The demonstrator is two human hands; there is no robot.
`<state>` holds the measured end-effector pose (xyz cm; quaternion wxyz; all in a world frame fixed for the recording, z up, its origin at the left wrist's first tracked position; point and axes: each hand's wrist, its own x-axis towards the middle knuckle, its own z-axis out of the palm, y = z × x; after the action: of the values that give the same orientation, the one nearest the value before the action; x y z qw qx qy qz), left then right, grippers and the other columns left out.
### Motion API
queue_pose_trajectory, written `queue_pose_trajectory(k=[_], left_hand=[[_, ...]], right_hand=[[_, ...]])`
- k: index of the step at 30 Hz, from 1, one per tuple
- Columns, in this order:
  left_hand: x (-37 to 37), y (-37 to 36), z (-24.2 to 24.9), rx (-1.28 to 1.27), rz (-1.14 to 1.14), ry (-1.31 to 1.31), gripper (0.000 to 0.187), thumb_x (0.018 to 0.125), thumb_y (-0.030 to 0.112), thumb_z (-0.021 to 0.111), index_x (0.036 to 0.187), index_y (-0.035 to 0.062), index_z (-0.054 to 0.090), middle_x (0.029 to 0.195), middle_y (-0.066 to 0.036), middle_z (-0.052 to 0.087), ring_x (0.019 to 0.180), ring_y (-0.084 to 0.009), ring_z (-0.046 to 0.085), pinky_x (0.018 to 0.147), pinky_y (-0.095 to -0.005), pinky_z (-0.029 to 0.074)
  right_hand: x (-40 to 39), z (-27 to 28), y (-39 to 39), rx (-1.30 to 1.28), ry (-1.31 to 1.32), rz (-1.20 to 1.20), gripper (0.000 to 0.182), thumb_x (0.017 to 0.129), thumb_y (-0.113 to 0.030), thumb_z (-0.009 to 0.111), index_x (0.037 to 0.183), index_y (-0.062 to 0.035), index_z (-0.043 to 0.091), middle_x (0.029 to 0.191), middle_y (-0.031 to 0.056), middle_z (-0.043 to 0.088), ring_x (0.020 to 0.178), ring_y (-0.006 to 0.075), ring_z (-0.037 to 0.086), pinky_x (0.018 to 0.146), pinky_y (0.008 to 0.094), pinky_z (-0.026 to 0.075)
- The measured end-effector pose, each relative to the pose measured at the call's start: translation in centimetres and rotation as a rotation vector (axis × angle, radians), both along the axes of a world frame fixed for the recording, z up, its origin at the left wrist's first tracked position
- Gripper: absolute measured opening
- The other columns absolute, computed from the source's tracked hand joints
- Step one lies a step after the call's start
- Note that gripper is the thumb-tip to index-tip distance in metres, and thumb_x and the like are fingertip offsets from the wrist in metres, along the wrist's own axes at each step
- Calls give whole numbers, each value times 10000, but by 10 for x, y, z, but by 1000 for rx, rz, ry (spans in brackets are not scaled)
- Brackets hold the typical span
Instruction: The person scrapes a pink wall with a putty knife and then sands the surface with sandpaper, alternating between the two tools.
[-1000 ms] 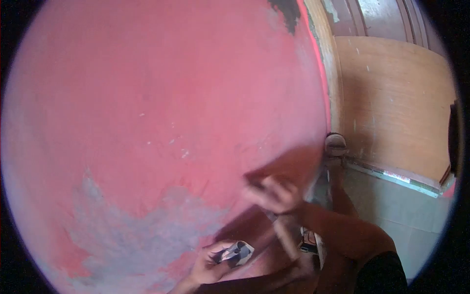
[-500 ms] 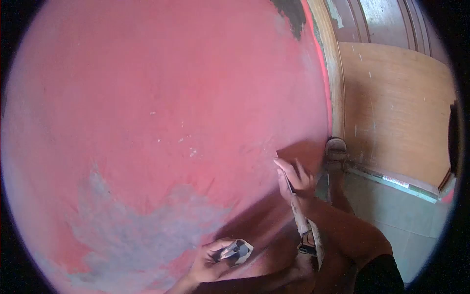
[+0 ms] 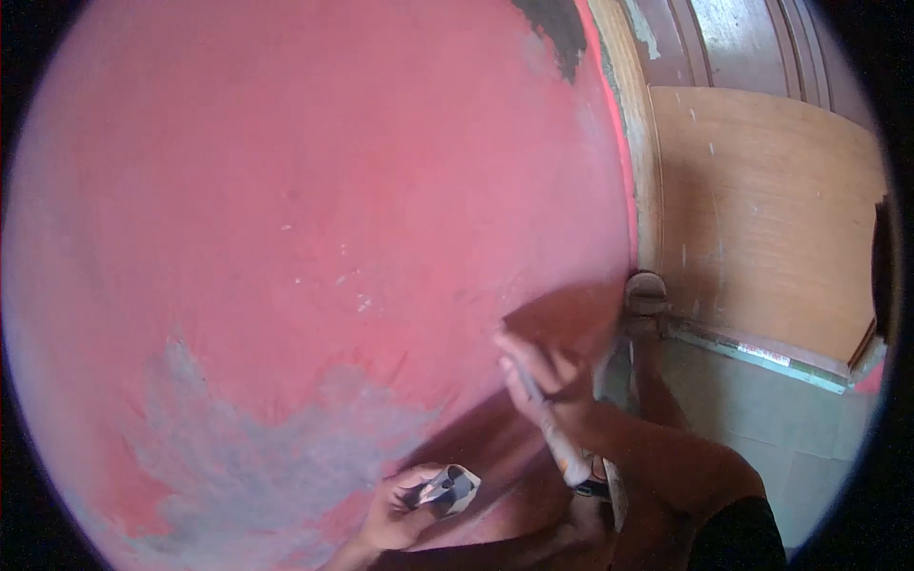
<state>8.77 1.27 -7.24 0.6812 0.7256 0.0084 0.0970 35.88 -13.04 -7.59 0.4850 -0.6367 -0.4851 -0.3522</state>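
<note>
A pale-handled tool point(image 3: 562, 447) is gripped by the closed fingers of the right hand point(image 3: 564, 379), its long axis laid from 11 o'clock at the fingertips to 5 o'clock at the butt of the handle. The tool's upper end is blurred among the fingers, and whether the red-painted surface point(image 3: 381, 162) beyond is being touched by it cannot be told. At 7 to 8 o'clock from that grip, the left hand point(image 3: 400, 517) is seen with its fingers curled around a small white-edged container point(image 3: 461, 487), grey inside, held out toward 2 o'clock. The container and the tool's handle are kept apart, with the container set at about 8 o'clock from the butt. A grey patch point(image 3: 267, 466) is spread across the red surface from 9 to 10 o'clock of the left hand, the nearer of the two to it. Farther out, a dark patch point(image 3: 564, 38) is shown at 12 o'clock, a brown panel point(image 3: 762, 219) at 2 o'clock of the right hand and tiled floor point(image 3: 809, 457) at 4.
</note>
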Motion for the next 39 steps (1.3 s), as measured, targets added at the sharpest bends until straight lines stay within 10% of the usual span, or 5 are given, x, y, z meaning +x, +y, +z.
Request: queue_pose_trajectory(k=[13, 23, 29, 34, 39], left_hand=[[5, -1, 3, -2, 2, 19, 460, 924, -122, 634, 1375, -40, 593, 1342, -89, 654, 1218, -154, 618, 1068, -328, 472], [3, -1, 4, -4, -11, -10, 451, 936, -105, 646, 1379, -34, 595, 1332, -83, 657, 1201, -145, 623, 1056, -322, 478], [0, -6, -1, 36, 15, 46, 433, 956, -92, 627, 1384, -36, 588, 1339, -86, 657, 1215, -147, 619, 1071, -324, 473], [4, 1, 2, 37, 10, 5, 451, 946, -107, 620, 1390, -35, 582, 1348, -87, 656, 1225, -151, 616, 1082, -331, 467], [9, -3, -3, -2, -38, 21, 474, 938, -120, 609, 1401, -29, 575, 1351, -79, 652, 1230, -149, 612, 1086, -334, 466]], right_hand=[[-14, 4, -3, -284, 29, 256, 410, 969, -138, 648, 1376, -84, 653, 1125, 131, 738, 809, 227, 715, 760, 354, 587], [6, -18, 8, -77, -300, -348, 555, 853, -159, 644, 1406, -110, 646, 1069, 61, 727, 844, 201, 666, 776, 358, 571], [14, 12, -5, -54, -399, -6, 591, 843, -46, 649, 1429, -119, 627, 1245, 143, 713, 980, 275, 735, 900, 413, 610], [0, 18, -22, -189, 255, 181, 601, 854, -30, 623, 1453, -78, 594, 1117, 160, 746, 912, 337, 747, 846, 415, 615], [-3, 6, 5, 3, -260, 224, 556, 846, -51, 602, 1399, -83, 647, 1261, 160, 726, 993, 294, 761, 857, 390, 625]])
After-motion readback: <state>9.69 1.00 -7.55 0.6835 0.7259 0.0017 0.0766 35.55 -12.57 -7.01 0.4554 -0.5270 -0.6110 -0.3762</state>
